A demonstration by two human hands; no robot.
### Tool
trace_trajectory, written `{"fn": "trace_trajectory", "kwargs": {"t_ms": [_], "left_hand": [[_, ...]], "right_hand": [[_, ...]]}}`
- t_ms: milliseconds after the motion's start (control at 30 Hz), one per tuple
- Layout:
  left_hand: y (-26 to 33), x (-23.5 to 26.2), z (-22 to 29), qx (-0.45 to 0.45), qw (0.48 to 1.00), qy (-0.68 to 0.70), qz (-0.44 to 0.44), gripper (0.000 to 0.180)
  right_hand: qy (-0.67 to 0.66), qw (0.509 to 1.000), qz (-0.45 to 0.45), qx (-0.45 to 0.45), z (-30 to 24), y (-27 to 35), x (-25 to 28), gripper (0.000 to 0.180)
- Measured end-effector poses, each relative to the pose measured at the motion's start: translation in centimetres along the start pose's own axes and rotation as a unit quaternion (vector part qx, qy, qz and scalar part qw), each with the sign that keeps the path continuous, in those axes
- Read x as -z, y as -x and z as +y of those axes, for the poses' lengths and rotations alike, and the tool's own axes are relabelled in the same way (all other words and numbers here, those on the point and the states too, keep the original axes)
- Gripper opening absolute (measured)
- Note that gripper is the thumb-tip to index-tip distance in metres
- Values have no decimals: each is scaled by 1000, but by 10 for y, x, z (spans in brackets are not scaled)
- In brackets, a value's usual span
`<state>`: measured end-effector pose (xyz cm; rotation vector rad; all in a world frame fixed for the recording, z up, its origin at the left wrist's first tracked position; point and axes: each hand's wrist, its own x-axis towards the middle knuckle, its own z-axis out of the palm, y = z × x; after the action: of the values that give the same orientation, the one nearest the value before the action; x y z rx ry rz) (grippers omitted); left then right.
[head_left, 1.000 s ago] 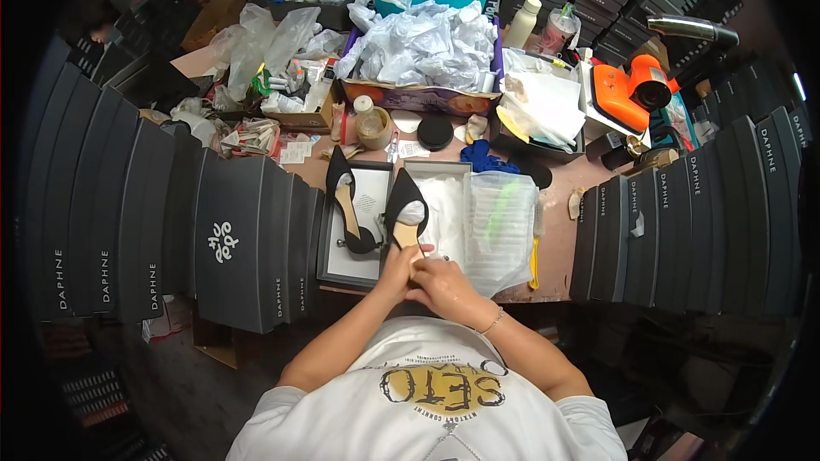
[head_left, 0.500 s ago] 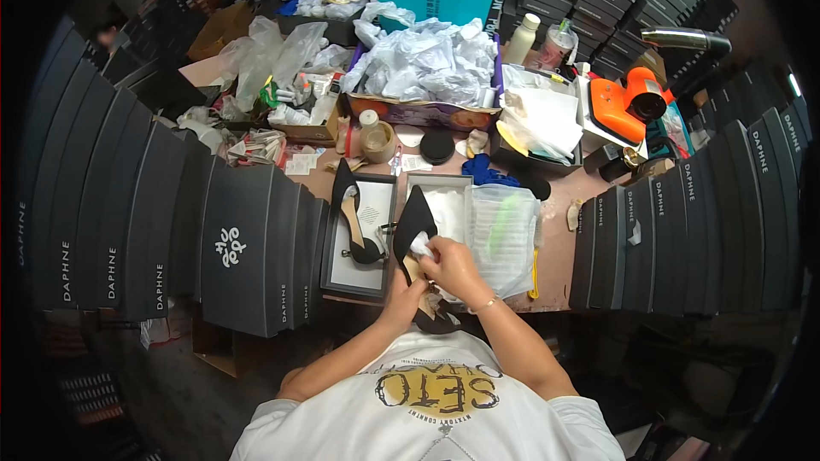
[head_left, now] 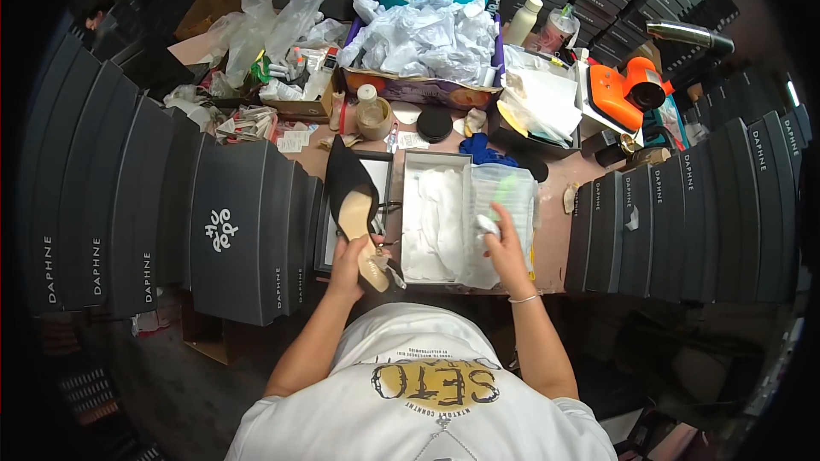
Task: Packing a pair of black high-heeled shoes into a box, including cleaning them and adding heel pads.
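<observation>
My left hand [head_left: 346, 268] grips a black pointed shoe [head_left: 350, 175] near its heel end, toe pointing away from me and beige insole facing up. A clear strip dangles by its heel. Under the shoe is a dark shoebox [head_left: 390, 172] with a light lining, largely covered; whether the other shoe lies in it I cannot tell. Over a translucent packing sheet [head_left: 504, 183], my right hand [head_left: 506, 254] pinches a small white wad [head_left: 488, 224], index finger stretched forward. Between the hands sits an open box [head_left: 410, 277] with white tissue paper [head_left: 434, 218] inside.
Dark shoeboxes [head_left: 243, 239] form a row at the left, and more boxes [head_left: 666, 248] stand at the right. Farther back are a carton of crumpled white paper [head_left: 423, 43], a jar [head_left: 373, 117], a black round lid [head_left: 435, 125], blue cloth [head_left: 485, 150] and an orange device [head_left: 619, 96].
The shoe has gone left in my left hand, from the middle to over the left box. My right hand has drawn away to the right, taking the white wad out of the shoe.
</observation>
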<state>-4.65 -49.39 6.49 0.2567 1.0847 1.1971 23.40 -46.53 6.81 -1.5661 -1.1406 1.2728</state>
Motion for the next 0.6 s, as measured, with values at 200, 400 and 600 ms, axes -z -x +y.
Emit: {"fn": "trace_trajectory", "kwargs": {"t_ms": [200, 400, 600], "left_hand": [[-5, 21, 17, -17, 996, -82, -27, 28], [16, 43, 26, -21, 999, 6, -23, 37], [38, 50, 28, -1, 994, 89, 69, 45]], "right_hand": [[563, 808, -103, 139, 86, -26, -89, 28], [491, 844, -193, 95, 113, -44, -79, 28], [463, 860, -133, 169, 48, -45, -76, 26]]}}
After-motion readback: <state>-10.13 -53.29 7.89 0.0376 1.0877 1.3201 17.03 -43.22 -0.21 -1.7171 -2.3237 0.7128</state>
